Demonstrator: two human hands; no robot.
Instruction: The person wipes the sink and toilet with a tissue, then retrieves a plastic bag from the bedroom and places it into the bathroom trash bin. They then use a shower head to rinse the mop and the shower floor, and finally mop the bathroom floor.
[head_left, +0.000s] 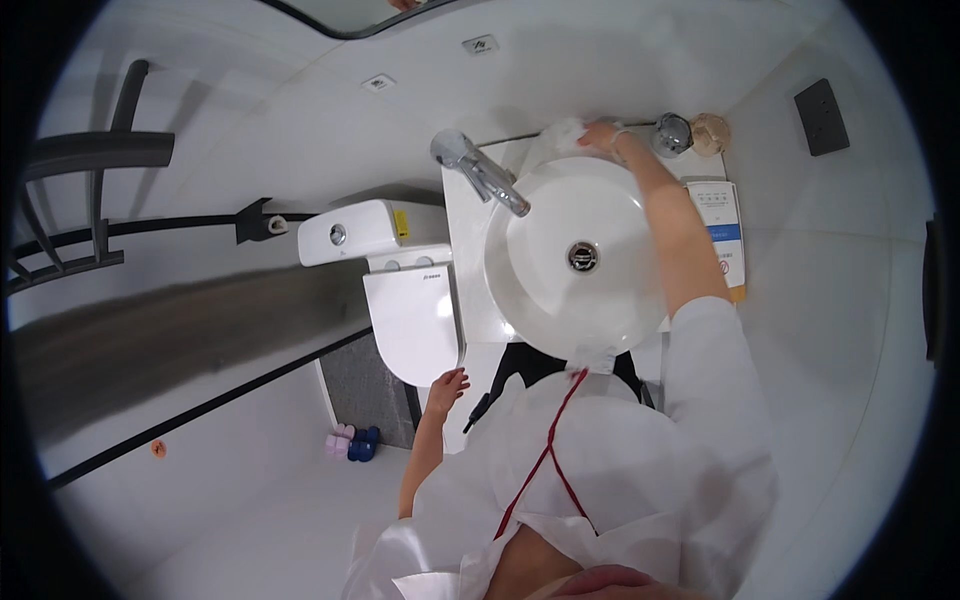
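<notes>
Behind the far rim of a round white washbasin (547, 300), my right hand (600, 138) presses a crumpled white cloth or tissue (561, 139) on the countertop; the hand is slightly blurred. Left of the basin stands a chrome faucet (484, 176), its spout reaching over the bowl. A metal drain (583, 256) sits in the basin's middle. Hanging low at my side, my left hand (448, 390) has loosely bent fingers and holds nothing. It is beside the front of the closed toilet lid (412, 322).
Two faceted glasses (672, 135) stand at the counter's back right corner. Printed packets (716, 225) lie along the right edge. At left are a toilet cistern (349, 232), a paper holder (259, 223) and a dark towel rack (97, 154). Slippers (360, 444) lie on the floor.
</notes>
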